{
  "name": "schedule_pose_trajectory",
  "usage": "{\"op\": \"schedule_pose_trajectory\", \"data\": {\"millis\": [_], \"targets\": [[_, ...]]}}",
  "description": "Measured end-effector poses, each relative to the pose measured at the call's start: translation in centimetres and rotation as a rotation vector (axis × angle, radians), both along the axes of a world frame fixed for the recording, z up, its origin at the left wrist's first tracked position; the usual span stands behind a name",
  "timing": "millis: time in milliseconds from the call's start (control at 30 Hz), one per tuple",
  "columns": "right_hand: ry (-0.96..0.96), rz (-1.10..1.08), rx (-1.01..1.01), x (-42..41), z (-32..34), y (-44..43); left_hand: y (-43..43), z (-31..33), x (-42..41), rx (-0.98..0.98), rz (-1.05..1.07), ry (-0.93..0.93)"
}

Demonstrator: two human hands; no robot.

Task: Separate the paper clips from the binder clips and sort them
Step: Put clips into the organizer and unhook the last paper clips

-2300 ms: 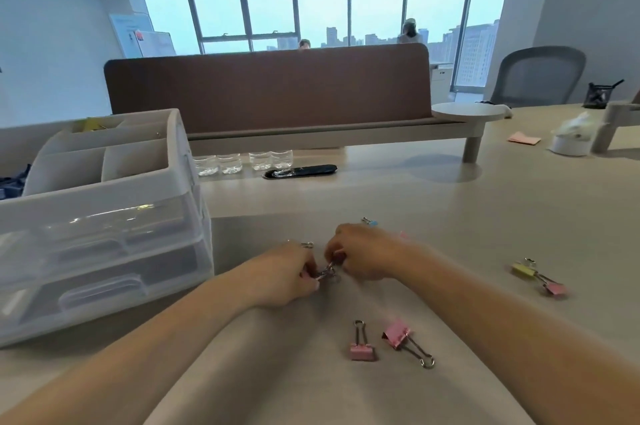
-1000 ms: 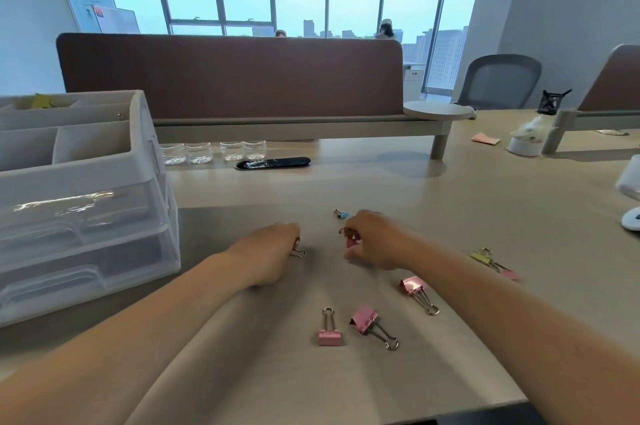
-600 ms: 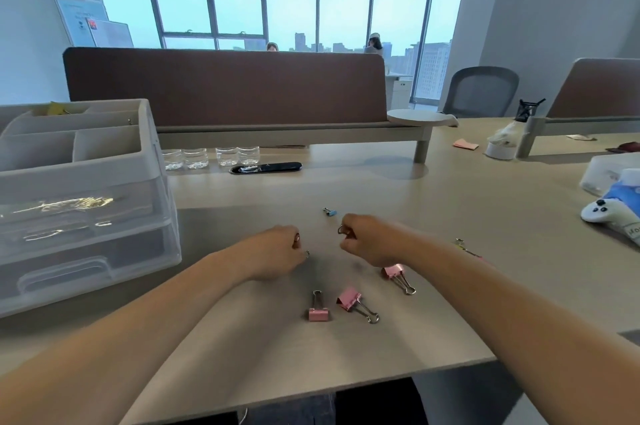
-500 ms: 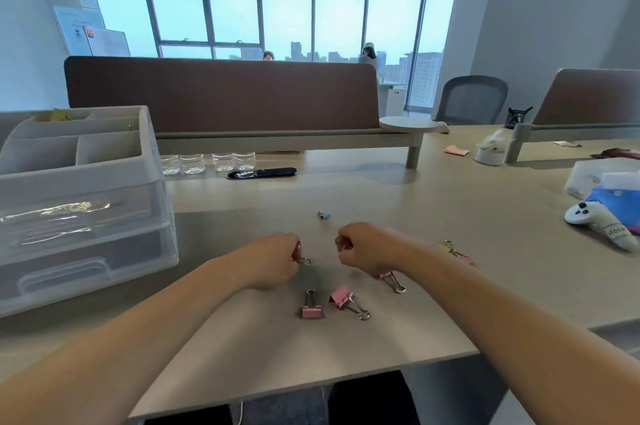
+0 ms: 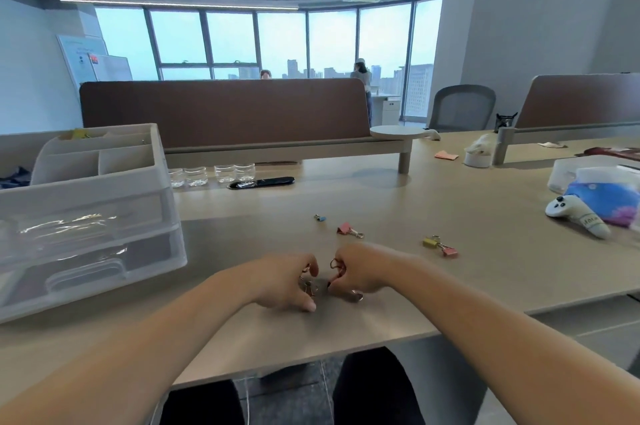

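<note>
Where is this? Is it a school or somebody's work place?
It looks like an office, probably high up in a city. There are long shared desks with brown divider screens, a grey office chair, and big windows showing tall buildings outside.

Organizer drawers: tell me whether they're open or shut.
Shut. Both clear fronts of the drawer organizer sit flush with its frame; neither is pulled out toward the desk.
</note>
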State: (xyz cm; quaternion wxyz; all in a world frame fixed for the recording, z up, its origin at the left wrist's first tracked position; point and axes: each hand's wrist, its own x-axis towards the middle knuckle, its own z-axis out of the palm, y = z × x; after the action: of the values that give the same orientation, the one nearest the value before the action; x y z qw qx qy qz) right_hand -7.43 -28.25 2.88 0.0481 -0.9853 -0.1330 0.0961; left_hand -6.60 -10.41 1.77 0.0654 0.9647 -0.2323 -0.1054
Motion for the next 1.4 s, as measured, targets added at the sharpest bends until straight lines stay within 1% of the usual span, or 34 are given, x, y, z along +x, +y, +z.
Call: {"op": "schedule_pose_trajectory", "data": {"millis": [100, 300, 467, 767, 867, 1100, 1200, 1300, 1400], "targets": [[-0.006, -0.011, -0.026, 0.3, -0.3, -0.2, -0.3, -0.4, 0.4, -0.032, -0.036, 0.025], [0.038, -0.009, -0.035, 1.5, -0.5, -0.4, -0.9, -0.4, 1.1, -0.074, -0.082, -0.023], [0.049, -0.005, -0.073, 1.5, -0.6, -0.2, -0.6, -0.6, 1.2, -0.040, -0.049, -0.030], [0.008, 0.016, -0.115, 0.4, -0.2, 0.5, -0.4, -0.1, 0.7, -0.051, -0.001, -0.026], [-0.029, 0.018, -0.069, 0.2, -0.2, 0.5, -0.5, -0.3, 0.6, -0.053, 0.026, -0.035], [-0.044, -0.011, 0.075, 0.6, -0.5, 0.2, -0.7, -0.9, -0.3, -0.076, 0.030, -0.067], [-0.054, 0.007, 0.107, 1.2, -0.7, 0.1, -0.8, -0.8, -0.6, -0.074, 0.037, -0.063], [-0.064, -0.039, 0.254, 1.9, -1.2, -0.1, -0.8, -0.7, -0.3, -0.105, 0.061, -0.051], [-0.065, -0.062, 0.321, 2.6, -1.6, 0.2, -0.4, -0.7, 0.0, -0.143, 0.055, -0.042]]}}
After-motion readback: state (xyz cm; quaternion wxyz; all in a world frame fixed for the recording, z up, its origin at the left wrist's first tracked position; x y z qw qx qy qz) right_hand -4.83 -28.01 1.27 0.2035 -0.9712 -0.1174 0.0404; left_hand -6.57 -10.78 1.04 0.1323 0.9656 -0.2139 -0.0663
